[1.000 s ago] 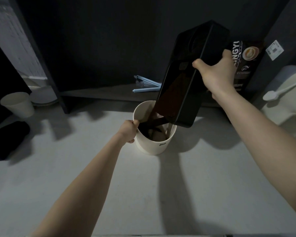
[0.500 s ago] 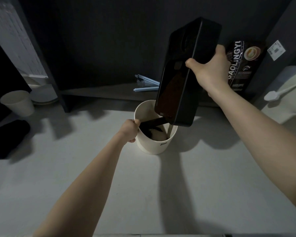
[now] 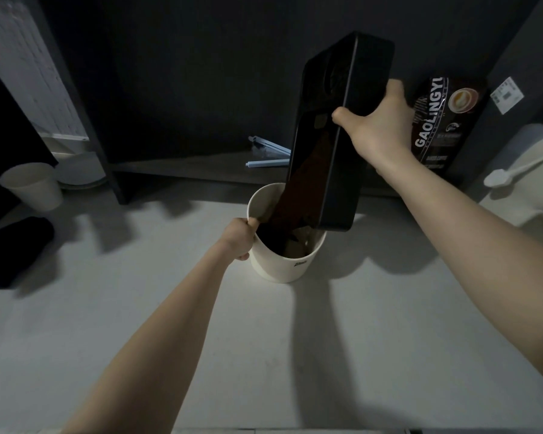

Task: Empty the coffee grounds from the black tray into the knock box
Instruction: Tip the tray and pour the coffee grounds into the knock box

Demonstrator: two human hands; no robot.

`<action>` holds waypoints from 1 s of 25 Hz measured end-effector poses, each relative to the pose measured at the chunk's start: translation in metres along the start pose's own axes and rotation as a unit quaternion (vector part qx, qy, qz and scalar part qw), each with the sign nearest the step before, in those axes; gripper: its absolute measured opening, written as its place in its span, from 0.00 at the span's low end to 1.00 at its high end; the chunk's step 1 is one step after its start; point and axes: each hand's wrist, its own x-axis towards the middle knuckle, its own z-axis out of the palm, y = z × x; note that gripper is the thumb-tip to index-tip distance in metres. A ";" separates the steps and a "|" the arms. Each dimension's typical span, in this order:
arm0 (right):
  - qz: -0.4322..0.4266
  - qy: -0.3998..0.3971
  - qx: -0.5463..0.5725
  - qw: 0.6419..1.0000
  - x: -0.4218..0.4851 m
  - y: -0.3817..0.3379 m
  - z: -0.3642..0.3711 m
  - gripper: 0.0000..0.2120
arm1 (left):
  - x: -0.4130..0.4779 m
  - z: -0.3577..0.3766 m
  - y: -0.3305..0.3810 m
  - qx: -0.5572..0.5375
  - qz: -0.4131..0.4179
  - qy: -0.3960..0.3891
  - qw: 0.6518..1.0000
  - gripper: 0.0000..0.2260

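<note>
The black tray [image 3: 336, 151] stands almost upright, its lower end over the mouth of the white knock box [image 3: 282, 264]. My right hand [image 3: 380, 126] grips the tray's right edge near the top. Dark coffee grounds [image 3: 290, 214] slide down the tray's inside and into the box, where brown grounds lie around the dark bar. My left hand [image 3: 239, 236] is closed on the box's left rim. The box stands on the pale counter [image 3: 201, 324].
A paper cup [image 3: 33, 186] and a dark cloth [image 3: 13, 249] are at the left. A coffee bag [image 3: 442, 120] stands behind my right hand, a white appliance with a spoon [image 3: 521, 170] at the far right. Blue sticks [image 3: 268, 151] lie on the low shelf.
My right hand has tipped the tray steeper, close to vertical, and its top has swung left. More grounds have slid down into the knock box. My left hand has stayed on the rim.
</note>
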 end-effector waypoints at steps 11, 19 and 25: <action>-0.017 -0.008 -0.026 0.999 -0.004 -0.008 0.005 0.31 | -0.001 0.000 0.000 0.008 0.000 0.007 1.000 0.18; -0.026 -0.018 -0.038 0.999 -0.004 -0.013 0.006 0.32 | -0.001 0.000 0.000 0.017 0.005 0.011 1.000 0.18; -0.027 -0.027 -0.048 0.998 -0.006 -0.016 0.009 0.33 | 0.000 0.000 0.001 0.008 0.004 0.009 1.000 0.18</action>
